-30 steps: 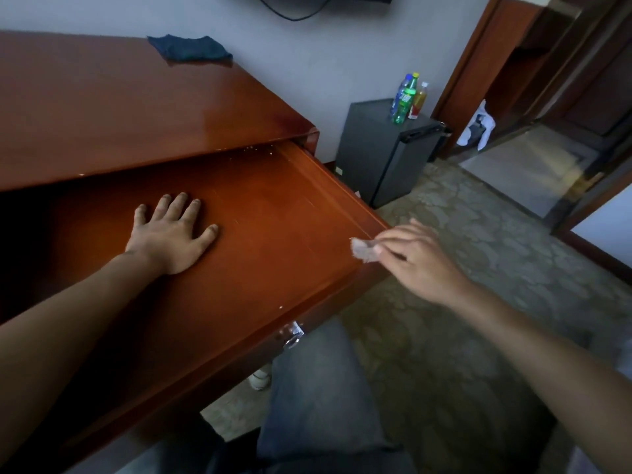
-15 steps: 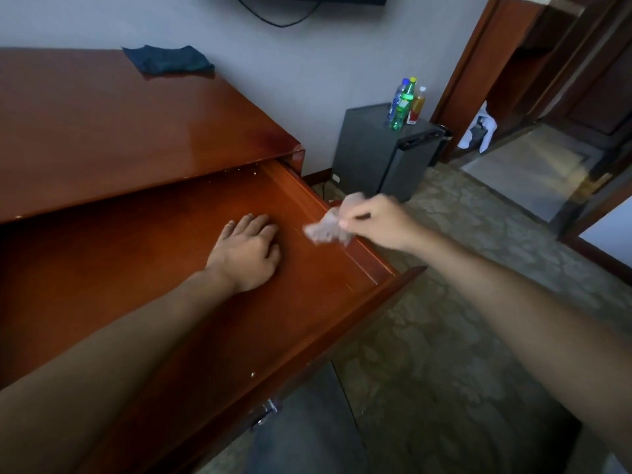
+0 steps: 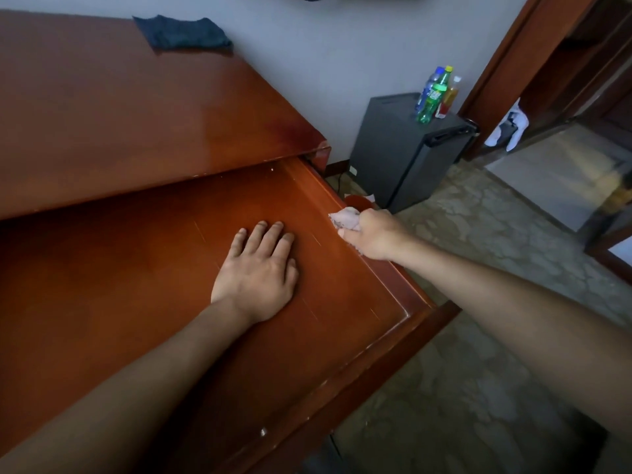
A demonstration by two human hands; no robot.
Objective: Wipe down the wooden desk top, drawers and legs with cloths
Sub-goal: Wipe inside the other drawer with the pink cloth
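A wooden desk top fills the upper left, and its wide drawer is pulled out below it. My left hand lies flat on the drawer's floor with its fingers straight. My right hand grips a small pale cloth and holds it against the drawer's right side wall. A dark blue cloth lies crumpled at the far corner of the desk top, away from both hands.
A dark mini fridge stands to the right of the desk with three bottles on top. Patterned floor spreads right of the drawer. A wooden door frame and doorway lie at the far right.
My right hand has carried the pale cloth from the drawer's front corner back along its right side wall. My left hand has slid right across the drawer floor.
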